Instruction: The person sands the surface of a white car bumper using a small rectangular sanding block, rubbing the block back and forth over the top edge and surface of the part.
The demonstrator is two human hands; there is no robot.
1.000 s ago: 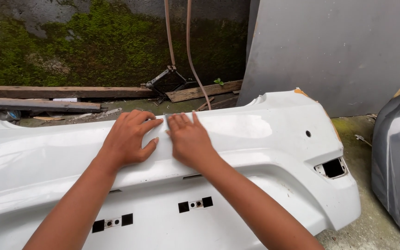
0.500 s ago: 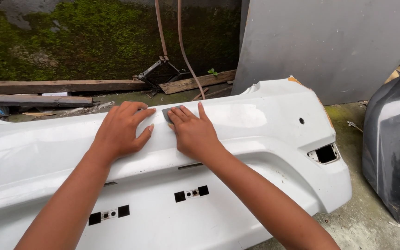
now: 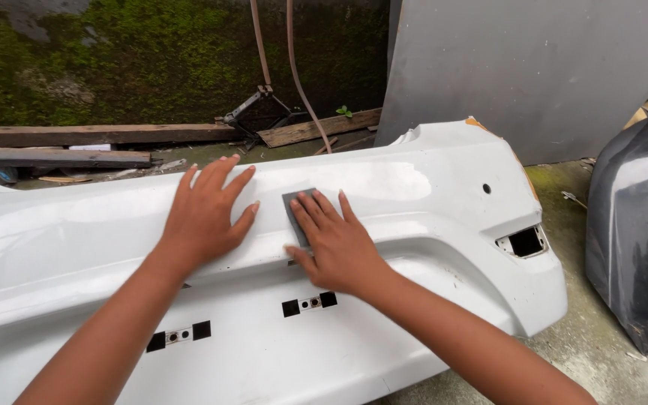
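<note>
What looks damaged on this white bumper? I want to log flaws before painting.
The white bumper shows orange-brown patches along its upper right corner edge, like chipped or exposed paint. The right hand presses a grey sanding pad; the left hand lies flat beside it.

Outdoor car-body repair yard: white bumper (image 3: 414,195), dark bumper (image 3: 635,232), mossy wall (image 3: 114,60).
</note>
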